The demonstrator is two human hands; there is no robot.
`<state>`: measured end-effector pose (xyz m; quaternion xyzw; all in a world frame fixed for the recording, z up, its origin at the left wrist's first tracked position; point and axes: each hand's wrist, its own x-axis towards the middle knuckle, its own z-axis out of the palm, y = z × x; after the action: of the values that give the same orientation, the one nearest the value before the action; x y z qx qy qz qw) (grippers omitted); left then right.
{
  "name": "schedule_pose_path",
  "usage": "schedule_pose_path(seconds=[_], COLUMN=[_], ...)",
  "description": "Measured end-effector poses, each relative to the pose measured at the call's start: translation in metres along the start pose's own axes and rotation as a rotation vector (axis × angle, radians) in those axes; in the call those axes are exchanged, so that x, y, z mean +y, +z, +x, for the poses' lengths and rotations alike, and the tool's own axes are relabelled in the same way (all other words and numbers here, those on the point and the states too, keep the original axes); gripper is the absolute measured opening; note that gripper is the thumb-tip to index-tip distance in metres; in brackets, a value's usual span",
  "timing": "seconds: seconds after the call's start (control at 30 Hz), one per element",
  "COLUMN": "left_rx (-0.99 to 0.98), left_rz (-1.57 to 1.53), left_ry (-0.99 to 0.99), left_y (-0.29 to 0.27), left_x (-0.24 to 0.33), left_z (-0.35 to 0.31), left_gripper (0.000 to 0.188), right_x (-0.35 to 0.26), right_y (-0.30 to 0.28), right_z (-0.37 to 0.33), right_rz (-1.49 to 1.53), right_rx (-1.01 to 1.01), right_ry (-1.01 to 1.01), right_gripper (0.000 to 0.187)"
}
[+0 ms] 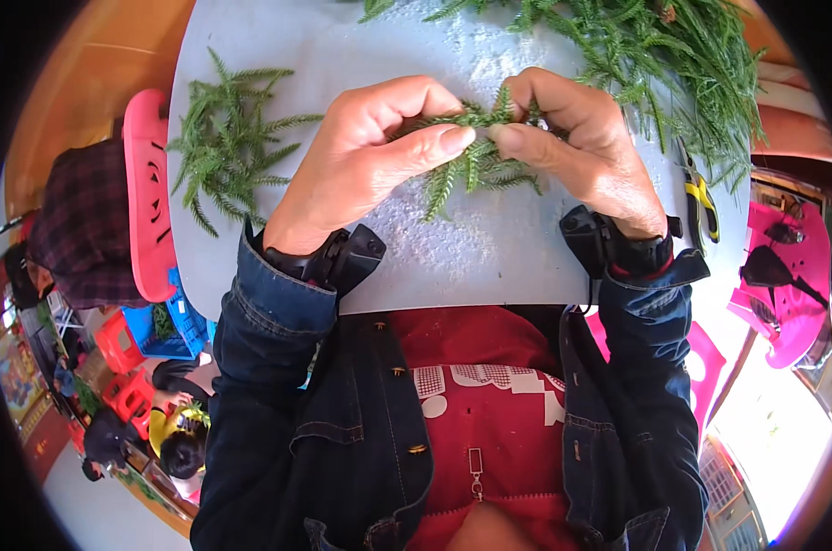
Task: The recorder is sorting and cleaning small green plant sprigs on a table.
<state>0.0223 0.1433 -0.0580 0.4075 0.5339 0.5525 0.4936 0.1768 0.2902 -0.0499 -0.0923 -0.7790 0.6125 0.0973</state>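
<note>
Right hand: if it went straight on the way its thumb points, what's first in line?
The green sprigs, which the right hand already seems to pinch. Just beyond, the left hand looks next in line, though depth is hard to judge from this one view.

Held conifer sprigs (472, 171): middle partly covered by left hand (365, 138) and right hand (586, 138); number of stems unreadable.
Sprig heap (678, 69): cut off by upper edge.
Pliers (702, 206): tip indistinct near heap.
White specks (489, 55): too fine to identify.
Background people (165, 428): small, blurred; actions unclear.
</note>
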Motion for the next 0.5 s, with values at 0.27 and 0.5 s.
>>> schedule_pose_path(seconds=[0.27, 0.5], left_rx=[0.053, 0.05], left_rz=[-0.098, -0.145], left_ry=[0.021, 0.01], left_y=[0.004, -0.002], left_x=[0.0, -0.001], left_z=[0.002, 0.001], left_gripper=[0.017, 0.016], right_x=[0.001, -0.011], right_y=[0.001, -0.001], right_z=[0.001, 0.004], right_rz=[0.031, -0.021], right_rx=[0.042, -0.018], right_ry=[0.023, 0.1], right_gripper=[0.016, 0.019])
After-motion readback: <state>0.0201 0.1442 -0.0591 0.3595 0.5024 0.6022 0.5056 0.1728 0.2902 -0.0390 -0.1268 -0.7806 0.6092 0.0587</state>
